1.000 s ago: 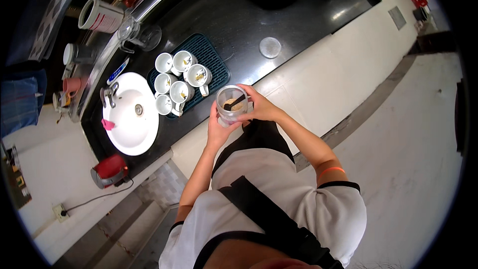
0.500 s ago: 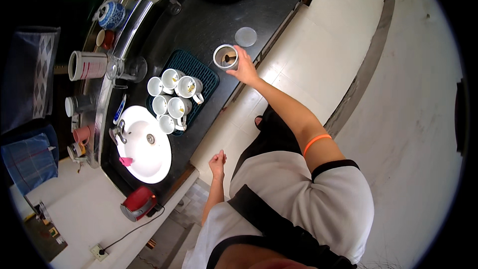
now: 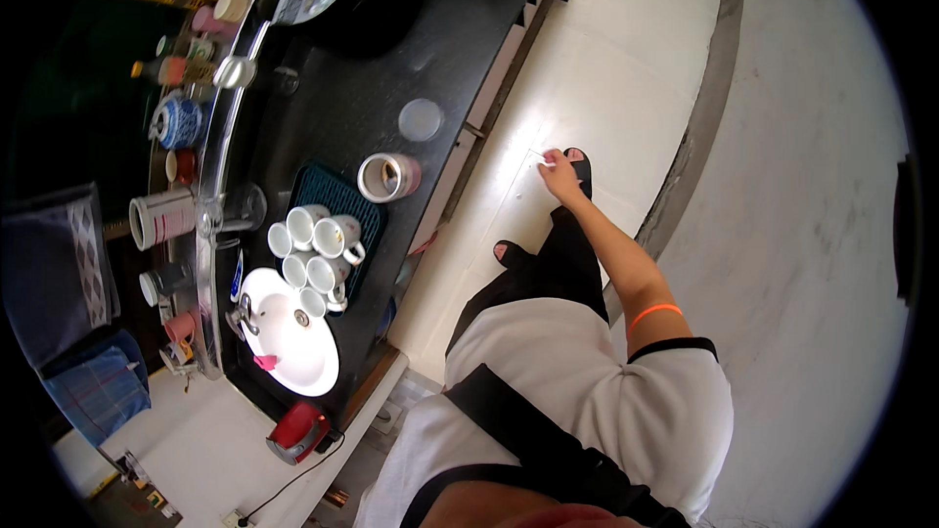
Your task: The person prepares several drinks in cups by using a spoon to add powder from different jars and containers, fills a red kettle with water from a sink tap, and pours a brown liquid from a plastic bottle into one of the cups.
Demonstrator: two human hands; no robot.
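Observation:
My right hand (image 3: 560,179) hangs over the floor, away from the counter. Its fingers are loosely bent, with a gap by the thumb, and I see nothing held in it. A canister (image 3: 411,177) with a pale rim stands upright and uncovered on the dark counter, something brown and dark inside it. Beside it, farther along, lies a round translucent lid (image 3: 421,120). Several white mugs (image 3: 337,238) with handles stand mouth up on a dark teal drying mat (image 3: 323,182), nearer the sink. My left hand is out of view.
A white oval sink (image 3: 318,362) with a tap (image 3: 241,317) is set into the counter (image 3: 460,29). A red appliance (image 3: 297,430) with a cord stands beyond it. Jars, a blue-and-white pot (image 3: 178,121) and cups line the ledge. Drawers run along the counter's front.
My right hand has let go of the canister, which now stands on the counter, and has moved away over the floor. My left hand has left the view. The whole view has shifted.

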